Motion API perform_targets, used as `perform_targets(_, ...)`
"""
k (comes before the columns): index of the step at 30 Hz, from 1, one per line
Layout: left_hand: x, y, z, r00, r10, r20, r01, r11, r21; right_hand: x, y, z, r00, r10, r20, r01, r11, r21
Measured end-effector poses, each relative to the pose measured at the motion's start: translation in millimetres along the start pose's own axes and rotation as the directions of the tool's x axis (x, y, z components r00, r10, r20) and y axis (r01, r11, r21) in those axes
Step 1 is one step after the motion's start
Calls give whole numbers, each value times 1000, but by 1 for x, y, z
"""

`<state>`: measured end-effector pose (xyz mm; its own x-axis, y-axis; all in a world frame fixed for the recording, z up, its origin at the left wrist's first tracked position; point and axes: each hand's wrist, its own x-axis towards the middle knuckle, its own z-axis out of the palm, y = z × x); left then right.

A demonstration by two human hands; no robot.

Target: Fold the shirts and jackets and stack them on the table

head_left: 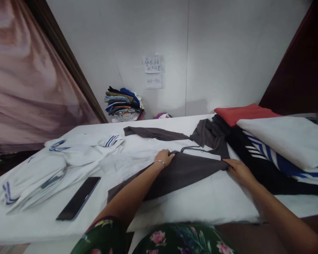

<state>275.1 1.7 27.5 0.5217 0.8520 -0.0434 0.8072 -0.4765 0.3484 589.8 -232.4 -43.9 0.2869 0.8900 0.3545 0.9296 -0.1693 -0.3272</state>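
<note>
A dark grey and white hoodie (184, 169) lies spread over the white table in front of me. Its grey hood (208, 135) is bunched at the right, and a dark drawstring (196, 149) trails across the white front. One grey sleeve (155, 133) stretches out along the far side. The near sleeve runs between my hands, folded over the body. My left hand (164, 158), with a bracelet at the wrist, is closed on the sleeve's upper edge. Near the hood, my right hand (238, 171) pinches the right end of this grey cloth.
White clothes with blue stripes (82, 155) and a black phone (78, 198) lie at the left. Folded garments, including a red one (246, 113) and a white one (286, 135), are heaped at the right. Behind the table stands a clothes pile (124, 104) by the wall.
</note>
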Motion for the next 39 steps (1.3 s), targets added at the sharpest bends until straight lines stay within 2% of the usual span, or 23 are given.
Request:
perform_targets(4, 12, -9, 12, 997, -69, -16, 69, 998, -3, 0, 2, -3, 999, 22, -27, -22, 999, 34)
perform_targets(10, 12, -24, 14, 994, -109, -10, 109, 994, 1, -5, 10, -3, 999, -3, 34, -1, 991, 133)
perform_targets(12, 10, -21, 11, 994, -89, -56, 89, 996, -3, -3, -3, -9, 999, -38, 1, 38, 989, 141)
perform_targets(14, 7, -16, 9, 992, -57, -113, 57, 998, -7, 2, -27, -17, 990, -138, -40, 142, 980, 137)
perform_targets(16, 3, -10, 10, 986, 61, -157, -63, 998, -5, 10, -55, -18, 966, -254, -39, 257, 959, 117)
perform_targets(18, -2, -8, 17, 966, 228, -122, -228, 974, 13, 16, -73, -7, 948, -319, 18, 317, 946, 63)
perform_targets(20, -7, -10, 27, 952, 306, 2, -306, 952, 12, 19, -75, 14, 941, -321, 105, 323, 946, -4)
perform_targets(22, -10, -14, 36, 956, 275, 104, -276, 961, -7, 18, -61, 39, 939, -294, 179, 308, 950, -54)
perform_targets(24, -11, -17, 41, 958, 254, 133, -253, 967, -25, 17, -44, 58, 935, -281, 216, 303, 950, -76)
perform_targets(27, -8, -19, 41, 960, 257, 112, -249, 965, -82, 19, -36, 59, 939, -292, 181, 312, 946, -89)
perform_targets(30, 4, -20, 30, 979, 204, 18, -197, 961, -192, 28, -59, 37, 937, -343, 68, 348, 932, -104)
perform_targets(33, 28, -31, 10, 992, 71, -109, -100, 952, -291, 40, -91, 22, 913, -408, 8, 406, 907, -109)
perform_targets(36, 60, -59, -18, 977, -125, -175, 57, 936, -347, 42, -103, 33, 896, -433, 98, 441, 893, -92)
perform_targets(39, 92, -102, -45, 926, -321, -200, 228, 896, -380, 37, -93, 58, 879, -412, 240, 436, 899, -51)
